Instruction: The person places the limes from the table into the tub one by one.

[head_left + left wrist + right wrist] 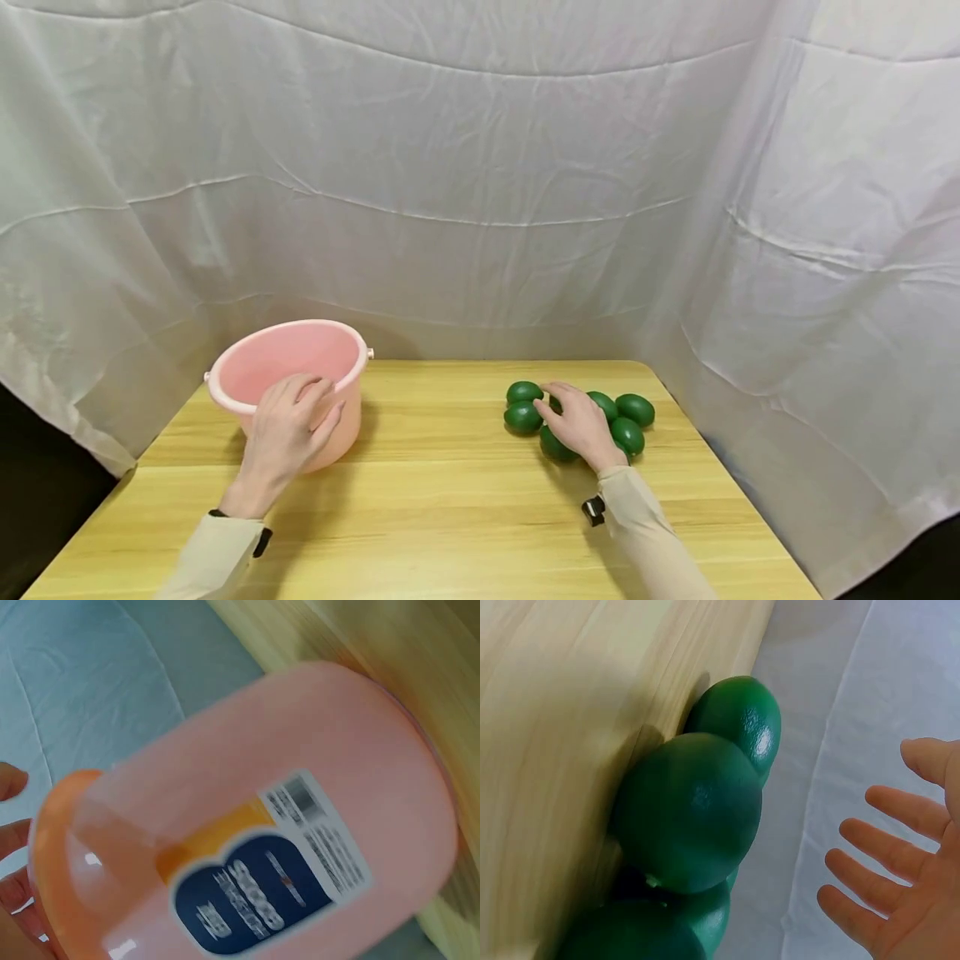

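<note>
A pink plastic bucket (341,429) stands at the left of the table. My left hand (279,435) is at its near rim, fingers loosely bent and thumb apart, gripping nothing. In the left wrist view the fingertips (13,836) overlap the rim, and a printed label (255,889) shows on the bucket's side. On the right lies a group of smooth, dark green, egg-shaped fruits (628,435), like avocados. Over them hovers my right hand (579,423), hiding some. Its fingers are spread with nothing between them; in the right wrist view a large fruit (690,814) sits left of the fingers.
The light wooden table (435,500) carries both the bucket and the fruits, with bare wood between them. A pale cloth curtain (480,183) hangs behind the table and along its sides. Black bands circle both wrists, the right one bearing a small device (593,510).
</note>
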The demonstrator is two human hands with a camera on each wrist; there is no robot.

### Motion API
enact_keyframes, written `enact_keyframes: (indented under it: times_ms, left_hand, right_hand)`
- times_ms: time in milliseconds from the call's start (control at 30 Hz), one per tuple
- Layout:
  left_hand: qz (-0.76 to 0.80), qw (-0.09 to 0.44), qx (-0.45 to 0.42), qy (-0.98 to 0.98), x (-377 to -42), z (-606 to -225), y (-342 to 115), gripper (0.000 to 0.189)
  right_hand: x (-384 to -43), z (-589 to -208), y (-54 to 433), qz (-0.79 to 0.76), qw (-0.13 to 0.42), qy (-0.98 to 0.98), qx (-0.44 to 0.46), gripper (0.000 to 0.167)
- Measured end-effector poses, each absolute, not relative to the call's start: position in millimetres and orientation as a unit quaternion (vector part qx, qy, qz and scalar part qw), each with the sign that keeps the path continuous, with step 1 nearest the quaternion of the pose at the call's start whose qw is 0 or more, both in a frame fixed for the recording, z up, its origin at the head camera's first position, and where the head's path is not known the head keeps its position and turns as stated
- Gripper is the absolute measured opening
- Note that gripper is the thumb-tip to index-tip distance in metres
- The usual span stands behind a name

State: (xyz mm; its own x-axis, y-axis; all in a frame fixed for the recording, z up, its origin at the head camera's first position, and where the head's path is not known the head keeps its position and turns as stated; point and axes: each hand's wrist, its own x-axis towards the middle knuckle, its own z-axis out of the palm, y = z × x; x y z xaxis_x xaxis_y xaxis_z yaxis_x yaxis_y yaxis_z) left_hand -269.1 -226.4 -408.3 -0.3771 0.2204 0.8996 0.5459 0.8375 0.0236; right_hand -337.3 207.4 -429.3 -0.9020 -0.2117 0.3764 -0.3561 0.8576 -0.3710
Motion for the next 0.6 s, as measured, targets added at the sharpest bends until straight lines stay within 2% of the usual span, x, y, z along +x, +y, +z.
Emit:
enact_keyframes:
  times_ms: [333,600]
  left_hand:
    - [-0.161,0.498,-0.223,-0.822,-263,-413,-247,0.036]
    - [-0.180,0.528,-0.199,-0.806,-260,-416,-257,0.057]
  right_hand:
    - [-338,-430,218,0.231,0.158,-0.950,0.137,0.042]
    - [-338,-429,223,0.247,0.157,-0.947,0.129,0.042]
